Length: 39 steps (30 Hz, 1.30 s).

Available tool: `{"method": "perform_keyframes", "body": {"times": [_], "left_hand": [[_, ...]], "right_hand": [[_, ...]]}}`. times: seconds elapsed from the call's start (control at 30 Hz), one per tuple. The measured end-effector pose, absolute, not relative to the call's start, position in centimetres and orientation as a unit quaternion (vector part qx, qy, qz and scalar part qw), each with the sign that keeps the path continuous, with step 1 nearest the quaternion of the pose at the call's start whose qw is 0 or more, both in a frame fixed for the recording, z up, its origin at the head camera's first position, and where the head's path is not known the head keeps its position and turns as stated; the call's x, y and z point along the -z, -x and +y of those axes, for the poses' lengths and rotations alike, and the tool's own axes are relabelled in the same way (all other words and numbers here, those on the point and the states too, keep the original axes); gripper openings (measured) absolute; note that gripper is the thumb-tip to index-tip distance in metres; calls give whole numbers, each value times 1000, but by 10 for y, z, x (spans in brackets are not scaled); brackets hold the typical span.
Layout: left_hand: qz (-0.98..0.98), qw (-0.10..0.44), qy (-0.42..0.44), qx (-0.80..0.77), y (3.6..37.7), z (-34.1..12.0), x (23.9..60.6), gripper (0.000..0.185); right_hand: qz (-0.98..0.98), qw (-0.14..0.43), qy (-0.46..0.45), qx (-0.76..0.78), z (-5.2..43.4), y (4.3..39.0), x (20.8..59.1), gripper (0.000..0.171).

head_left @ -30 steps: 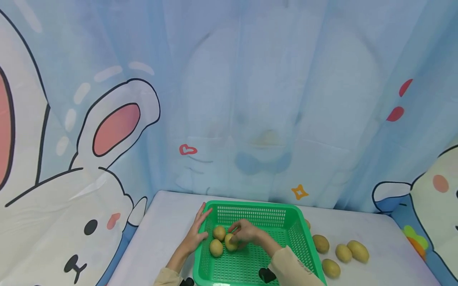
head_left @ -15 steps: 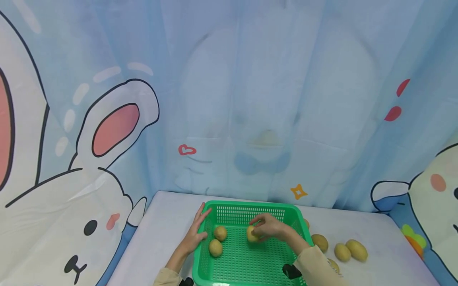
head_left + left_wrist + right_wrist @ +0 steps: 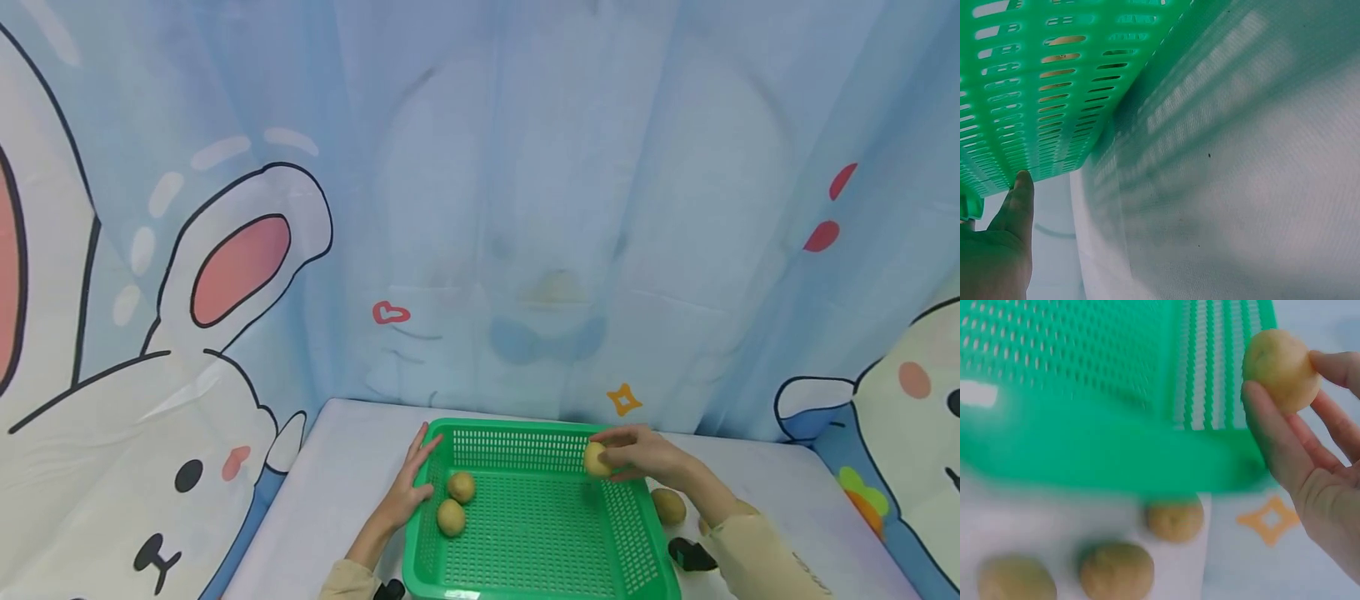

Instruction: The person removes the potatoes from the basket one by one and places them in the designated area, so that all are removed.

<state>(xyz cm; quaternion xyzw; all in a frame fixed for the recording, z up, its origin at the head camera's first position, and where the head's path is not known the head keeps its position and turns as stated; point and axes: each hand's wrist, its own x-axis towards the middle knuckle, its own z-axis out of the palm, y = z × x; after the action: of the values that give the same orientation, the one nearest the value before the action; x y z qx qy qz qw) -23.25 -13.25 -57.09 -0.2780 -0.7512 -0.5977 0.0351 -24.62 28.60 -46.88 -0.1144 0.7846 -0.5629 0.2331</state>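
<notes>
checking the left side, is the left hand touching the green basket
Touching. In the left wrist view a fingertip of the left hand meets the green basket wall; the head view shows the hand flat against the basket's left rim.

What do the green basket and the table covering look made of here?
The green basket looks like moulded plastic: uniform colour, slight sheen, regular slotted holes in walls and floor. The table covering looks like matte woven cloth, with a fine weave visible from the left wrist, though coated fabric is possible.

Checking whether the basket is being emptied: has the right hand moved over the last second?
Yes. The right hand, gripping a potato, went from beside the two potatoes to the green basket's far right rim.
</notes>
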Motion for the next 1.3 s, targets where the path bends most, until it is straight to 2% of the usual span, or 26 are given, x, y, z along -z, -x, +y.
{"method": "perform_keyframes", "body": {"times": [0.13, 0.37, 0.8, 1.03, 1.3], "left_hand": [[-751, 32, 279, 598, 233, -132, 573, 82], [-755, 29, 277, 594, 234, -133, 575, 81], [-742, 41, 287, 604, 237, -132, 575, 82], [-747, 27, 280, 603, 236, -132, 575, 83], [-752, 32, 276, 598, 234, -132, 572, 81]], "right_hand": [[782, 232, 95, 570, 315, 242, 461, 62], [794, 228, 60, 560, 363, 229, 459, 57], [789, 285, -5, 544, 429, 194, 488, 49], [762, 335, -25, 554, 447, 177, 507, 47], [775, 354, -44, 522, 439, 170, 525, 43]]}}
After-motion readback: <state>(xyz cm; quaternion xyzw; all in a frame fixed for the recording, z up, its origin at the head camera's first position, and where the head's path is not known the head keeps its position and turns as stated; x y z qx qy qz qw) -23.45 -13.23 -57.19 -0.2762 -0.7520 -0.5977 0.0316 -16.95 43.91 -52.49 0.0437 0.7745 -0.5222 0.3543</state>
